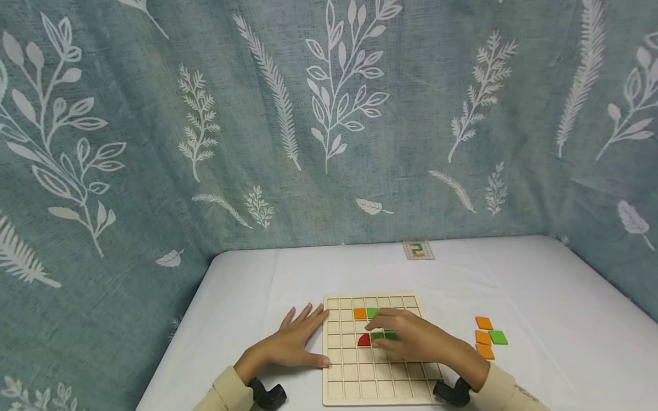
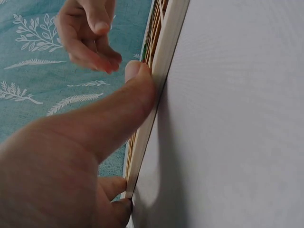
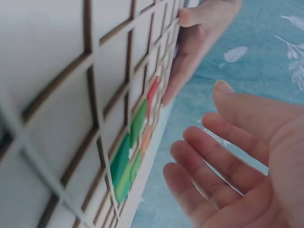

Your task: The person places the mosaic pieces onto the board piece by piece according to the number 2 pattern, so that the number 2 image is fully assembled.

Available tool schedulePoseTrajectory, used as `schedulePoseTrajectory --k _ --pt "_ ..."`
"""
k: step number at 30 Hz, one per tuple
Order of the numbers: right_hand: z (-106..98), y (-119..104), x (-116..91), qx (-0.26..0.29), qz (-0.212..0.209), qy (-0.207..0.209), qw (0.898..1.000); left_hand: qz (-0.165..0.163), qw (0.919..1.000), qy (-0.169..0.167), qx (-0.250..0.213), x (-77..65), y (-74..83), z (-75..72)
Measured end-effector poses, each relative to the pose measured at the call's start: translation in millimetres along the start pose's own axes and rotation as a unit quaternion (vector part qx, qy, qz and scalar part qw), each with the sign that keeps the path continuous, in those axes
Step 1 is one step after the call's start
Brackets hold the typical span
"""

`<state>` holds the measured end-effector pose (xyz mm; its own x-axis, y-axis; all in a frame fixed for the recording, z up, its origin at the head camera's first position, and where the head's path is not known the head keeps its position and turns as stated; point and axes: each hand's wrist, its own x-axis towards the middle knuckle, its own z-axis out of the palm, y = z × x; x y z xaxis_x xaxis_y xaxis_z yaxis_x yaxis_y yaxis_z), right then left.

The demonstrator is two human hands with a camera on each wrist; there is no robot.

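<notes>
A pale wooden grid board (image 1: pixel 354 391) lies on the white table. My left hand (image 1: pixel 293 345) is spread flat beside it, with thumb and fingertips at its left edge; the left wrist view shows the thumb (image 2: pixel 137 90) against the rim. My right hand (image 1: pixel 413 337) hovers over the board, fingers loosely bent; its palm (image 3: pixel 251 199) holds nothing in the right wrist view. Near its fingertips a red rounded tile (image 1: pixel 364 340) sits in the grid beside green tiles (image 1: pixel 377 337). Farther back are an orange tile (image 1: pixel 360 313) and a light green tile (image 1: pixel 372 312), partly hidden by the hand.
Right of the board lie loose tiles: a column of orange ones (image 1: pixel 482 337) and a green one (image 1: pixel 498 337) beside them. A small patterned card (image 1: pixel 418 250) rests at the table's back edge. A leaf-printed teal curtain (image 1: pixel 308 217) hangs behind the table.
</notes>
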<state>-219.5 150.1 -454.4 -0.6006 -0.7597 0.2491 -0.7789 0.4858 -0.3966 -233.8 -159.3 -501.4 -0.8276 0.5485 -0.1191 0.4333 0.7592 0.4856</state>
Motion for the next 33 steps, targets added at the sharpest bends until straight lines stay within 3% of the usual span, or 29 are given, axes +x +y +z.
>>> schedulePoseTrajectory --k 6,11,14,19,23,30,33 --pt "-27 1 -34 0.062 0.01 0.028 0.998 0.003 1.0 0.0 0.0 0.2 0.0 0.4" --pt "-48 18 -74 0.055 0.06 0.078 0.994 -0.001 1.0 -0.001 -0.005 -2.8 1.9 1.5" --pt "-58 32 -99 0.052 0.101 0.093 0.989 -0.004 1.0 -0.001 -0.004 -3.3 2.0 1.8" --pt "-70 53 -134 0.03 0.134 0.115 0.984 -0.002 1.0 -0.001 -0.001 -1.9 2.3 1.3" --pt "-77 69 -152 0.016 0.172 0.111 0.979 0.001 1.0 0.0 0.0 -2.0 2.5 0.4" --pt "-79 93 -176 0.012 0.239 0.068 0.969 0.007 1.0 -0.002 -0.006 -0.9 1.6 0.4" --pt "-77 100 -180 0.02 0.279 0.044 0.959 0.007 1.0 -0.003 -0.006 0.1 1.8 0.5"
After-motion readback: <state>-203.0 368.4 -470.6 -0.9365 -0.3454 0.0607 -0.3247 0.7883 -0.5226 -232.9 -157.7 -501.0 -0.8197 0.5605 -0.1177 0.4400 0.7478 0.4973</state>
